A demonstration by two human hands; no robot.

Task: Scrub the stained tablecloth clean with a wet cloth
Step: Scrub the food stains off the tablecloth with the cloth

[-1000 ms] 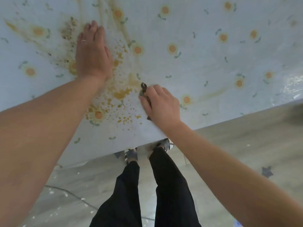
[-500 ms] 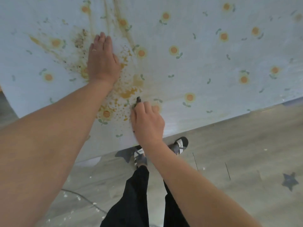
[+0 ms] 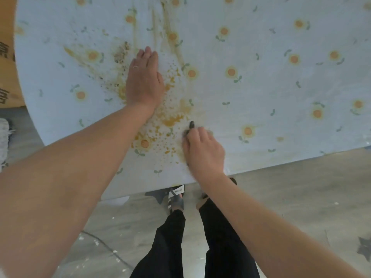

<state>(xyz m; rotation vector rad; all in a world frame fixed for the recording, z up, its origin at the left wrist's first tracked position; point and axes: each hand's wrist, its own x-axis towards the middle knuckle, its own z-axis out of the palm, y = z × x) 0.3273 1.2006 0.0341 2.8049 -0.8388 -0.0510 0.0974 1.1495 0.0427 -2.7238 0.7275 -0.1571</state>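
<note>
A pale blue tablecloth printed with small orange flowers covers the table. Orange-brown stains and dark specks are spattered across its near middle, with streaks running away from me. My left hand lies flat with straight fingers on the cloth, just left of the spatter. My right hand is curled near the table's front edge and grips a small dark cloth, of which only a tip shows past the fingers. That hand sits at the right edge of the stain.
The table's front edge runs below my right hand. Beneath it are the grey floor and my legs in black trousers. A brown cardboard box stands at the far left.
My right hand has shifted left along the front edge and now rubs the stain's right side. My left hand stays pressed flat. The view has moved, showing more of the cloth's left side.
</note>
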